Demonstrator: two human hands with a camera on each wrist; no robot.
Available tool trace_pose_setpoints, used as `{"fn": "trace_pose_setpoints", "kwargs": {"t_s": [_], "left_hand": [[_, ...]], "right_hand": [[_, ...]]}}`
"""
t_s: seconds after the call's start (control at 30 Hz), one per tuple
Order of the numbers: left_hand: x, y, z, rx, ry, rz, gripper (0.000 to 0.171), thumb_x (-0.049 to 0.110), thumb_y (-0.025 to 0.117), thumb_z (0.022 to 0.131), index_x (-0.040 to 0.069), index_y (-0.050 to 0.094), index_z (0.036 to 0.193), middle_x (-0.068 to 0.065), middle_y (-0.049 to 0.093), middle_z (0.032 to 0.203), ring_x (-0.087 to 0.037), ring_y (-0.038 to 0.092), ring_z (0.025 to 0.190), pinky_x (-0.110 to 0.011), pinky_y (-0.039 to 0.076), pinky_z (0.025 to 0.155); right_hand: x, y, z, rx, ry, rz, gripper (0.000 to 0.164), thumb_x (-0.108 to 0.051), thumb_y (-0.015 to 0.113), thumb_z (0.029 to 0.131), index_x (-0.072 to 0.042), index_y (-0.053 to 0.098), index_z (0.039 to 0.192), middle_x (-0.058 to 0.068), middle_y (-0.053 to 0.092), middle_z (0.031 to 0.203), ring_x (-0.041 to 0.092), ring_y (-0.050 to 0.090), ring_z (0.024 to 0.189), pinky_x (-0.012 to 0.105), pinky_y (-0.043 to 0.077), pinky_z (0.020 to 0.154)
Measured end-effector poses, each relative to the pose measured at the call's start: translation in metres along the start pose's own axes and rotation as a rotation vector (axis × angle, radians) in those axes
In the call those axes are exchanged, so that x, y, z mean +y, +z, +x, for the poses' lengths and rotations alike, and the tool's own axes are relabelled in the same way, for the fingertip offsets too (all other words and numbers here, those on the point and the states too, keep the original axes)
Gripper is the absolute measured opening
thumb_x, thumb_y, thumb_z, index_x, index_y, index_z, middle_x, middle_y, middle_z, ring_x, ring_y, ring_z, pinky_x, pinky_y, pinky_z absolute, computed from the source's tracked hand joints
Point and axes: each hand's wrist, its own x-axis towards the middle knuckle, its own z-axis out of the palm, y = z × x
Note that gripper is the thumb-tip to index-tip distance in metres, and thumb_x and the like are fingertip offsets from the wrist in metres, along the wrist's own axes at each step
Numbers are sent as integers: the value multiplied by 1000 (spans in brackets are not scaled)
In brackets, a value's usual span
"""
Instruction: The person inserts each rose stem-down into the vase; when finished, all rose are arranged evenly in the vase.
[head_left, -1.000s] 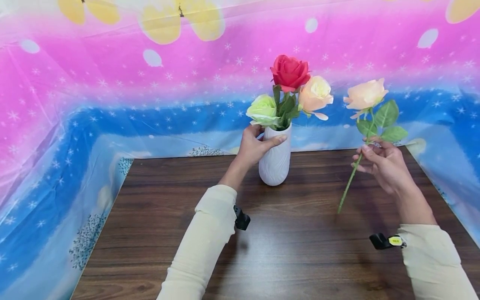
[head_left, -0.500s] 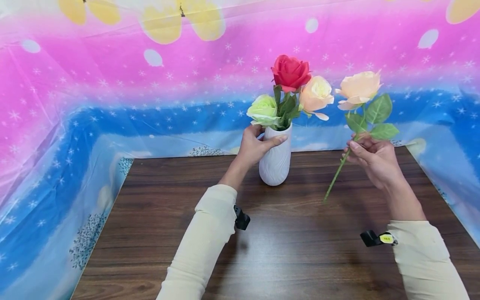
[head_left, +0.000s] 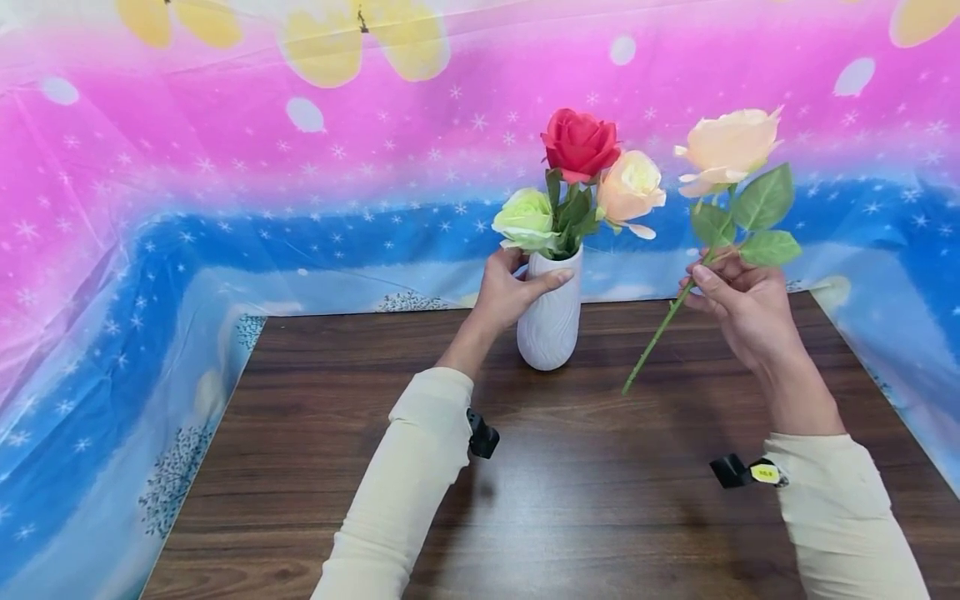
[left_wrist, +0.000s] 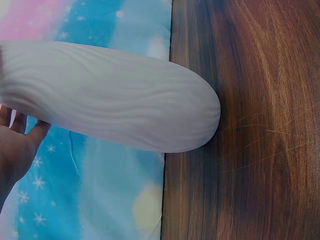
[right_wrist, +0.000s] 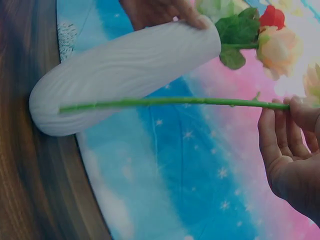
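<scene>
A white ribbed vase (head_left: 549,329) stands upright toward the back of the table. My left hand (head_left: 504,293) grips it near the rim, thumb across the front. In the vase are a red rose (head_left: 581,145), a pale green rose (head_left: 525,220) and a peach rose (head_left: 630,190). To the right, my right hand (head_left: 750,304) pinches the green stem of another peach rose (head_left: 729,143) between thumb and fingers, just below its leaves. The bloom points up and the stem (right_wrist: 165,101) slants down toward the vase, its lower end above the table.
The dark wooden table (head_left: 360,467) reaches back to a hanging cloth (head_left: 337,183) printed in pink and blue, which also rises along both sides. A small black camera (head_left: 483,434) sits on the left wrist, another camera (head_left: 730,472) on the right.
My right hand has moved left and upward with the peach rose, bringing the stem's lower end closer to the vase. The left hand and the vase have stayed in place.
</scene>
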Motion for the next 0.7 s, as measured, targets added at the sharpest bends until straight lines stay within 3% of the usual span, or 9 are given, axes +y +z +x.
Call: {"fn": "trace_pose_setpoints", "kwargs": {"t_s": [0.2,0.4,0.6,0.7], "left_hand": [[-1,0,1,-1,6,-5,59,19,79,89,10,56,142,-10,60,143,-27,58,134,-50,46,115],[-1,0,1,-3,2,0,59,20,79,89,11,56,142,-10,60,144,-27,58,134,-50,46,115],[-1,1,2,1,-2,-13,58,19,80,88,11,57,141,-9,61,143,-27,59,133,-51,46,115],[-2,1,2,3,-4,-19,58,19,81,87,12,58,141,-9,61,143,-26,59,132,-51,46,115]], "right_hand": [[-9,13,5,7,-46,30,24,3,60,98,-2,63,120,6,76,93,15,74,84,28,63,74],[-17,27,14,29,-129,84,14,-2,58,100,2,67,110,9,72,89,18,71,82,30,64,74],[-26,41,24,8,-254,199,11,8,55,98,10,64,104,14,70,89,24,72,81,33,64,79],[-30,47,29,2,-293,212,15,11,55,97,8,62,109,14,70,89,24,72,81,34,64,79]]}}
